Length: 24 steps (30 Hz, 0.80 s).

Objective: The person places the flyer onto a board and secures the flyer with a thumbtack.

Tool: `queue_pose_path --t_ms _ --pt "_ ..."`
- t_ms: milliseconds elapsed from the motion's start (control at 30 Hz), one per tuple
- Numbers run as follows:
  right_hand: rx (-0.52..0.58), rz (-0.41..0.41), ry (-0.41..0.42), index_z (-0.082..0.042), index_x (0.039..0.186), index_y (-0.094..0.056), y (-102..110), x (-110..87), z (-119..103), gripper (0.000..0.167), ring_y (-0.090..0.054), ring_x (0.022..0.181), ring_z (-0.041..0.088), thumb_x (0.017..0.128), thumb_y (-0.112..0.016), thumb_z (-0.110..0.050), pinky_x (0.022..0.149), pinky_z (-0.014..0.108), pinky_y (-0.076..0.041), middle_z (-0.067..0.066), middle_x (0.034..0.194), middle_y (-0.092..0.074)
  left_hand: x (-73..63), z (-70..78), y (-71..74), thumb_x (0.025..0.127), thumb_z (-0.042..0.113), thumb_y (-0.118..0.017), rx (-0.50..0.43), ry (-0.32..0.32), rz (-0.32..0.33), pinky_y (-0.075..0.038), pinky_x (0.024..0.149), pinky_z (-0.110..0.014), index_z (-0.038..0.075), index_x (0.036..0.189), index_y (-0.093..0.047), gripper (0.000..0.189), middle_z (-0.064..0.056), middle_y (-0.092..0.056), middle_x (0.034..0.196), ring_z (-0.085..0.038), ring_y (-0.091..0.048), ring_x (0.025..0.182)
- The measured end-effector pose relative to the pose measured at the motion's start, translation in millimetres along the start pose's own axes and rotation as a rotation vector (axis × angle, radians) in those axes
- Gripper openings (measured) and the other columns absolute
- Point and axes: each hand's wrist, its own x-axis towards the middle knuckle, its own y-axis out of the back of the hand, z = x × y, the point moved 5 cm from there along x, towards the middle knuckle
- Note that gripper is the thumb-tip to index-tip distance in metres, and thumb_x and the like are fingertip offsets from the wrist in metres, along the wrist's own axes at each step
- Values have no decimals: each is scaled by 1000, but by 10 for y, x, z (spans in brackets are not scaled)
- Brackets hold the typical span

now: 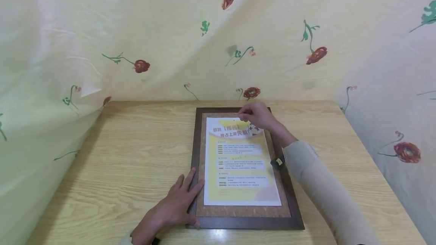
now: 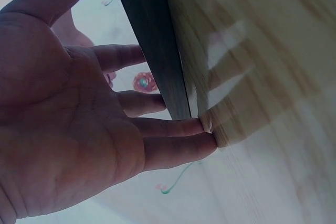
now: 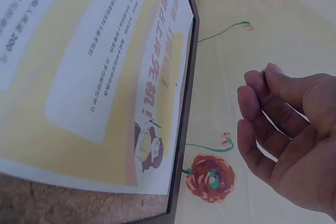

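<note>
A printed poster sheet [image 1: 238, 162] with yellow and white panels lies on a cork board [image 1: 243, 211] in a dark frame [image 1: 245, 222]. My left hand [image 1: 177, 203] rests on the frame's lower left edge with fingers spread. In the left wrist view, some of its fingertips reach past the frame to the tabletop. My right hand [image 1: 257, 115] is above the poster's top edge. Between its thumb and index finger it pinches a tiny dark object [image 3: 264, 75], mostly hidden, too small to identify. A small dark speck shows on the poster near its top edge.
The framed board lies on a wood-grain table [image 1: 136, 143], toward the person's side. Behind and along both sides hangs a pale cloth [image 1: 170, 29] printed with red flowers. A black device [image 1: 277, 163] is worn at my right wrist.
</note>
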Motion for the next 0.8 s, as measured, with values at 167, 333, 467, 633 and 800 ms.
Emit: queue_pose_path --t_ms 167,333,467,633,800 --pt "21 -6 -42 -1 104 -73 -34 76 28 13 -63 77 24 94 -66 -4 69 35 -51 9 87 -69 5 -5 -6 58 51 -90 -8 11 -11 -29 103 -71 9 153 -35 118 -24 -9 161 -61 -16 138" --pt "26 -3 -57 0 104 -73 -68 150 56 13 -64 79 22 95 -65 -4 72 36 -52 9 88 -70 12 -8 -7 58 51 -90 -20 18 -17 -28 103 -71 9 154 -36 117 -23 -8 162 -61 -16 138" --pt "40 -5 -77 1 105 -72 -95 190 81 13 -65 80 22 94 -65 -4 73 36 -53 10 90 -70 19 -9 0 59 50 -91 -24 28 -17 -28 104 -71 10 154 -36 116 -22 -7 162 -60 -15 138" --pt "65 -7 -114 1 104 -72 -130 222 130 12 -64 81 23 95 -64 -3 73 36 -53 11 91 -69 27 0 6 59 49 -91 -20 38 -19 -28 104 -70 11 153 -37 115 -21 -7 163 -59 -15 139" --pt "64 -8 -137 0 103 -72 -175 256 201 13 -63 81 22 95 -63 -3 72 35 -52 11 93 -69 32 10 9 59 48 -91 -12 39 -14 -29 103 -71 11 153 -38 115 -21 -8 162 -59 -16 139"
